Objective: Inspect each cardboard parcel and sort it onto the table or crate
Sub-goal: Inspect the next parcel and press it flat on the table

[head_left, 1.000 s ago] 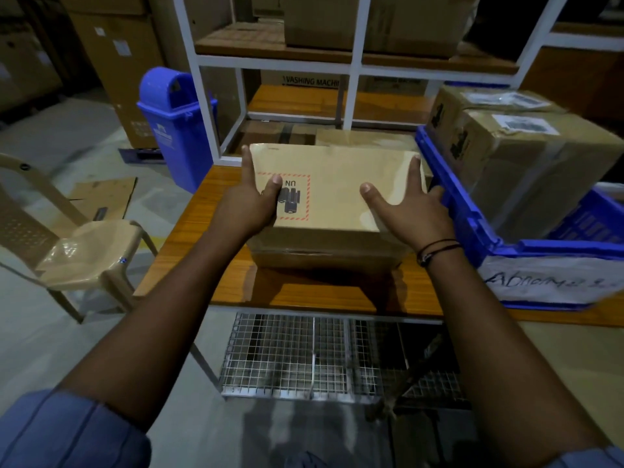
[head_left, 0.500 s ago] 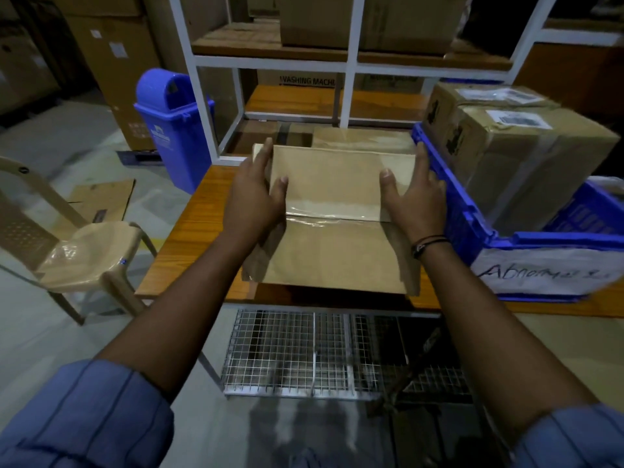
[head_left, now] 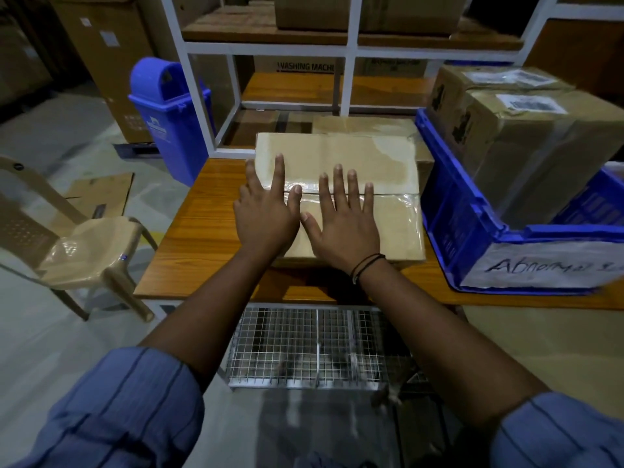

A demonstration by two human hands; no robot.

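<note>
Left grip [head_left: 266, 214] flat, fingers spread, pressing the parcel [head_left: 354, 160] down on the bench [head_left: 199, 231]. Right grip [head_left: 341, 224] flat beside it across the taped seam, likely feeling the seal. The crate [head_left: 449, 204] sits just right, loaded with boxes [head_left: 540, 140].

Single head view, wide-angle. Sits high, back from the near edge of the table [head_left: 202, 231], facing forward and steeply down, close in. Parcel [head_left: 337, 153] near frame centre; crate [head_left: 452, 204] cut by right edge, chair [head_left: 84, 251] at left, shelving frame [head_left: 351, 52] along top. Straight lines bow toward the borders.
</note>
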